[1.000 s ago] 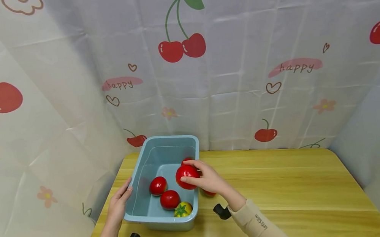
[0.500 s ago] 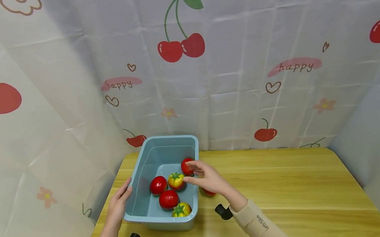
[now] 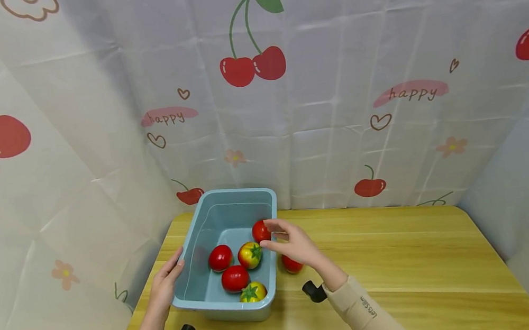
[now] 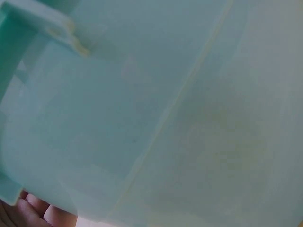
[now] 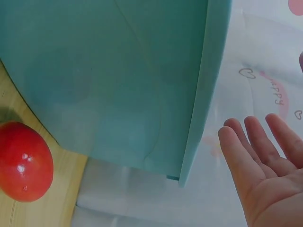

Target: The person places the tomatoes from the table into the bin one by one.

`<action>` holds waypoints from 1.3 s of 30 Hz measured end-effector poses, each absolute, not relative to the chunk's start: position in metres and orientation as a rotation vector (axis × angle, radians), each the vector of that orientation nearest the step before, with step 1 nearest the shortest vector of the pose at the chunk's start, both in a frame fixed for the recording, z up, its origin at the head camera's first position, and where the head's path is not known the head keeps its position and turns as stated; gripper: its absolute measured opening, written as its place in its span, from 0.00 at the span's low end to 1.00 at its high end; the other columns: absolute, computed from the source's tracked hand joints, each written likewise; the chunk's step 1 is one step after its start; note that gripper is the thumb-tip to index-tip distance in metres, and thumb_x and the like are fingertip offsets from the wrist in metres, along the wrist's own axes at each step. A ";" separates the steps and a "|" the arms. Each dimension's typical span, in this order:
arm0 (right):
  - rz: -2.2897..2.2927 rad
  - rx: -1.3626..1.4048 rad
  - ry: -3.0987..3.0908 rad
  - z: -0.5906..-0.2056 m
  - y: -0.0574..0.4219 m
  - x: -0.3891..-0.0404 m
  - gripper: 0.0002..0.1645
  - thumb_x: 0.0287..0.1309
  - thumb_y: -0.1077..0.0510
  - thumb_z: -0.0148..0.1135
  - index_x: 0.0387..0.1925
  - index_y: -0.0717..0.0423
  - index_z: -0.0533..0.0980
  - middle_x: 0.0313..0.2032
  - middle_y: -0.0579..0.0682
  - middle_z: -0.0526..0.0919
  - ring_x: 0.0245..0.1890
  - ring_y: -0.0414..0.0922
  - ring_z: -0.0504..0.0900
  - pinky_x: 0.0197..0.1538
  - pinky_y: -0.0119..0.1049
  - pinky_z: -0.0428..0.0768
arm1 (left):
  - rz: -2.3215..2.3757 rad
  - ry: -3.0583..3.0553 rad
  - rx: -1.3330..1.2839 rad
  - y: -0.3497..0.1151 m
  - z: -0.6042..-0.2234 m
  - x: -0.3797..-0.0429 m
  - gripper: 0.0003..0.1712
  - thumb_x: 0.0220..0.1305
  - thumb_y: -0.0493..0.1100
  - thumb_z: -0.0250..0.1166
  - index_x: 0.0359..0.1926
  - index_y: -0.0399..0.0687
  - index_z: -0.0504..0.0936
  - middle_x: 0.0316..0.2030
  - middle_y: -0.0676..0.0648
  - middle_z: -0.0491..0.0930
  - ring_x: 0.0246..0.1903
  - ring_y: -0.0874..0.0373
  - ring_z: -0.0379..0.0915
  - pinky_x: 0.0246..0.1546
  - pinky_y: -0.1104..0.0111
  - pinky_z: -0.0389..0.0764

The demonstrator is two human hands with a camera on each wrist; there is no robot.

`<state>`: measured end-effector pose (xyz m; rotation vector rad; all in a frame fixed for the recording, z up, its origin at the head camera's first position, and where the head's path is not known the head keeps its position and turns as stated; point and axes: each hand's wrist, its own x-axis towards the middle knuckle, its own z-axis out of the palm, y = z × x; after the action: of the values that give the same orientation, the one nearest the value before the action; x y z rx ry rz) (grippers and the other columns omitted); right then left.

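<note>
A light-blue plastic bin (image 3: 222, 196) stands at the left of the table with several red tomatoes (image 3: 235, 278) inside. Two of these turn yellow tops with green star-shaped calyxes upward, among them the just-released tomato (image 3: 250, 255). My left hand (image 3: 162, 286) holds the bin's left rim; in the left wrist view its fingers (image 4: 35, 210) show at the rim's edge. Over the right rim hovers my right hand (image 3: 293, 241), fingers spread and holding nothing. Another tomato (image 3: 292, 264) lies on the table just outside the bin's right wall, also large in the right wrist view.
The wooden table (image 3: 398, 258) reaches away to the right of the bin. A white curtain (image 3: 320, 143) printed with cherries hangs behind and along both sides, close to the bin's far end.
My right hand has let go of a tomato, which dropped into the bin and rolled slightly, and has drawn a little to the right. The left hand stays at the rim.
</note>
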<state>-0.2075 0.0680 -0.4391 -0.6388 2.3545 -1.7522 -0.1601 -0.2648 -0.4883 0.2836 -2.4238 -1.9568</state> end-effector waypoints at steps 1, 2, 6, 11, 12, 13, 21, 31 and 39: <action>-1.762 -0.640 2.353 -0.436 0.069 -0.206 0.33 0.57 0.56 0.65 0.61 0.63 0.67 0.59 0.58 0.72 0.57 0.57 0.71 0.60 0.49 0.68 | -1.958 -2.422 0.283 -0.265 -0.489 -0.160 0.34 0.69 0.53 0.54 0.71 0.46 0.59 0.70 0.44 0.53 0.69 0.46 0.44 0.65 0.47 0.47; -1.772 -0.638 2.351 -0.432 0.069 -0.205 0.32 0.57 0.57 0.65 0.61 0.64 0.67 0.58 0.59 0.72 0.57 0.58 0.71 0.60 0.50 0.68 | -1.957 -2.421 0.282 -0.265 -0.489 -0.160 0.34 0.69 0.53 0.54 0.71 0.47 0.59 0.70 0.44 0.53 0.69 0.46 0.44 0.65 0.47 0.47; -1.799 -0.625 2.341 -0.416 0.074 -0.200 0.31 0.57 0.61 0.64 0.60 0.69 0.67 0.58 0.63 0.71 0.59 0.61 0.69 0.60 0.53 0.67 | -1.961 -2.418 0.276 -0.265 -0.490 -0.161 0.34 0.69 0.52 0.54 0.71 0.47 0.59 0.70 0.44 0.53 0.69 0.47 0.44 0.66 0.48 0.47; -1.808 -0.600 2.353 -0.409 0.080 -0.200 0.30 0.56 0.62 0.64 0.59 0.68 0.67 0.57 0.64 0.72 0.59 0.60 0.69 0.60 0.51 0.67 | -1.958 -2.415 0.280 -0.265 -0.490 -0.161 0.33 0.69 0.51 0.54 0.70 0.46 0.59 0.70 0.44 0.53 0.69 0.47 0.44 0.66 0.48 0.47; -1.811 -0.598 2.355 -0.409 0.081 -0.201 0.30 0.56 0.63 0.64 0.59 0.69 0.67 0.57 0.64 0.72 0.59 0.61 0.69 0.60 0.51 0.67 | -1.956 -2.415 0.283 -0.265 -0.490 -0.161 0.33 0.69 0.51 0.54 0.70 0.46 0.59 0.70 0.44 0.54 0.69 0.47 0.45 0.66 0.48 0.47; -1.810 -0.591 2.360 -0.410 0.082 -0.202 0.30 0.56 0.63 0.64 0.59 0.68 0.67 0.57 0.64 0.72 0.59 0.61 0.69 0.60 0.51 0.67 | -1.953 -2.415 0.285 -0.265 -0.490 -0.161 0.33 0.69 0.51 0.54 0.70 0.46 0.59 0.70 0.44 0.54 0.69 0.47 0.45 0.66 0.48 0.47; -1.810 -0.529 2.367 -0.417 0.089 -0.207 0.30 0.57 0.63 0.64 0.59 0.70 0.67 0.57 0.66 0.71 0.59 0.61 0.69 0.61 0.52 0.66 | -1.943 -2.417 0.296 -0.266 -0.490 -0.163 0.33 0.69 0.51 0.54 0.70 0.46 0.59 0.70 0.43 0.54 0.69 0.46 0.45 0.65 0.47 0.47; -1.818 -0.500 2.355 -0.429 0.094 -0.214 0.31 0.57 0.62 0.64 0.59 0.72 0.66 0.58 0.68 0.69 0.58 0.62 0.68 0.61 0.53 0.65 | -1.959 -2.406 0.294 -0.265 -0.489 -0.161 0.32 0.70 0.50 0.54 0.70 0.45 0.59 0.70 0.42 0.53 0.68 0.45 0.47 0.65 0.47 0.49; -1.803 -0.495 2.357 -0.438 0.096 -0.219 0.32 0.58 0.61 0.63 0.59 0.73 0.65 0.58 0.70 0.69 0.58 0.63 0.68 0.61 0.53 0.65 | -1.963 -2.408 0.311 -0.265 -0.490 -0.162 0.32 0.70 0.51 0.54 0.70 0.46 0.59 0.70 0.43 0.53 0.68 0.45 0.47 0.65 0.46 0.49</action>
<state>-0.2194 0.0960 -0.4383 -0.4950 2.3573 -1.8034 -0.1618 -0.2651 -0.4900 0.3106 -2.4084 -1.9633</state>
